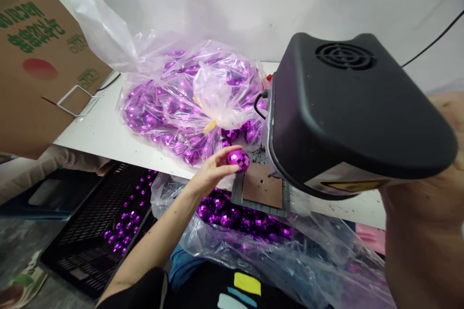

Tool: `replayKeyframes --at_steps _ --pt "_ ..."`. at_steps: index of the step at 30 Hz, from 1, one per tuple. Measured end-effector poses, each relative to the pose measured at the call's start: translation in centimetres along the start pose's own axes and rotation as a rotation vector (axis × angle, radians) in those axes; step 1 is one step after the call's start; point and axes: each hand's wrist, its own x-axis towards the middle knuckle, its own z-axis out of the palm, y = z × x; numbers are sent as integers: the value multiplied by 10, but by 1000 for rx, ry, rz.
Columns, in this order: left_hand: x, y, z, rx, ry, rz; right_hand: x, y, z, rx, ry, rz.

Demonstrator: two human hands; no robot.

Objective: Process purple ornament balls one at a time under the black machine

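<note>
Between the thumb and fingers of my left hand (213, 169) is a shiny purple mirrored ball (238, 160), held at the left edge of a brown pad (261, 186) with a small hole. The pad lies on a grey metal plate (277, 211). A black machine housing (348, 106) with a round vent and a yellow warning label overhangs the plate on the right. My right hand (447, 111) is at the housing's far right side; its fingers are hidden behind it. Below the plate, more purple balls (228, 217) lie in an open clear plastic bag (232, 241).
A tied clear bag (174, 101) full of purple balls rests on the white table (97, 133). To the left stand a printed cardboard box (39, 67) and a black basket (79, 231) with purple balls. Another person's sleeve (61, 157) shows beneath the box.
</note>
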Motion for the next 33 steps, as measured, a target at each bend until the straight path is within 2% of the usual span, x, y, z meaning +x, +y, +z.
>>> replayKeyframes --at_steps 1,3,6,11,15,18,24,28,33 --pt "-10 -3 7 -170 -13 -90 1 1 1 22 12 -2" --pt "-23 -12 20 -380 -12 -210 2 4 3 67 34 -3" --pt "-24 -24 31 -422 6 -268 2 3 4 153 39 33" --pt "-17 -37 34 -112 81 -155 5 -7 2 191 6 93" --pt "-13 -48 38 151 51 -8 5 -8 3 198 21 90" --pt "-8 -54 44 332 58 29 5 -6 5 205 34 79" --pt "-2 -55 54 697 15 207 4 -6 4 231 24 72" --pt "-2 -61 60 825 -3 285 3 -8 3 207 31 79" --pt "-1 -79 65 831 87 297 3 -11 3 186 21 113"
